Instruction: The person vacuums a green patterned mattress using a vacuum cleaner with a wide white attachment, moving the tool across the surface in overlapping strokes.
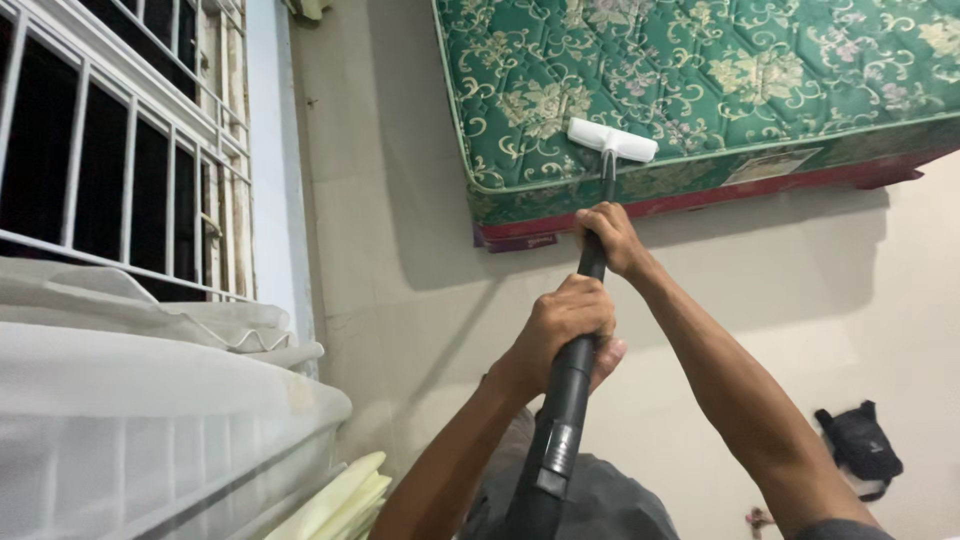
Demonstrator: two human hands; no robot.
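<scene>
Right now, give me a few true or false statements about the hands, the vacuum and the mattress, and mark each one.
1. Both hands grip the black vacuum tube. True: the left hand sits lower on it, the right hand higher.
2. The white nozzle rests on the floor. False: it lies on the green mattress, near its edge.
3. The mattress is plain blue. False: it is green with a pale floral pattern.
4. A black bag lies on the floor at the right. True.
5. The window at the left has white bars. True.
</scene>
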